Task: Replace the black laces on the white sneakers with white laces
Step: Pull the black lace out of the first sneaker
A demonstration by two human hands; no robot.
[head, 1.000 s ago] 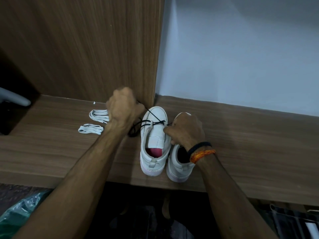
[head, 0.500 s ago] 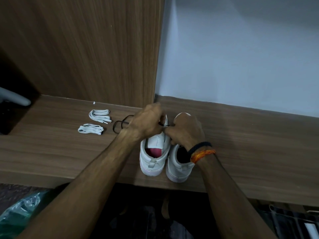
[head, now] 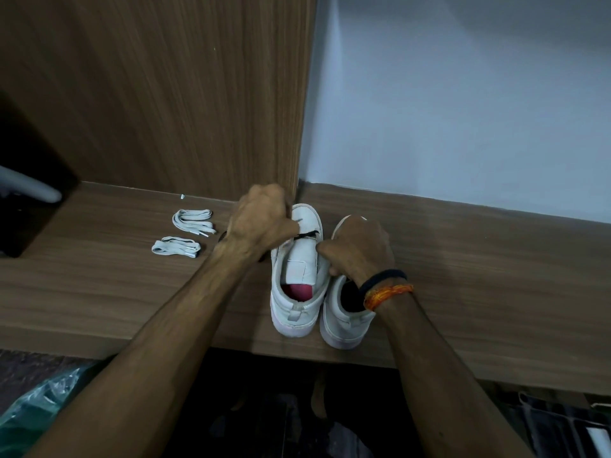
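Observation:
Two white sneakers stand side by side on the wooden shelf (head: 479, 276), toes away from me. The left sneaker (head: 299, 292) has a pink insole, and one short stretch of black lace (head: 307, 234) crosses its upper near the toe. My left hand (head: 261, 223) grips that black lace, pulled up and left of the shoe. My right hand (head: 358, 249) pinches the left sneaker's right eyelet edge and covers most of the right sneaker (head: 344, 322). Two bundled white laces (head: 193, 221) (head: 177, 247) lie to the left.
A wooden panel (head: 165, 94) rises behind the shelf's left half, and a pale wall (head: 463, 110) behind the right. A grey handle (head: 29, 186) juts from a dark recess at the far left. Below the shelf edge lies a green plastic bag (head: 36, 411).
My left hand went from the raised pull down to the shoe's eyelets, then pulled up and left again. Fewer black lace crossings show on the left sneaker now.

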